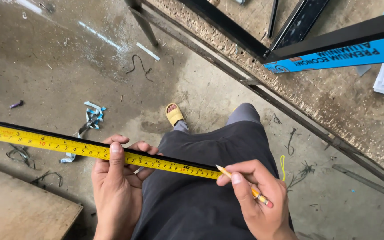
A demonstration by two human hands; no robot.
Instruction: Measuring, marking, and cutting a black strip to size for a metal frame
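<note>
glossy yellow tape measure, rough concrete floor

The yellow tape measure and the black strip beneath it run off the left edge. The left hand covers part of both. Both wrists are cut by the bottom edge. The strip's right end hides behind the right hand.

A yellow tape measure lies stretched flat along a thin black strip, slanting down rightward. A yellow pencil touches its tip to the tape's end.
</note>
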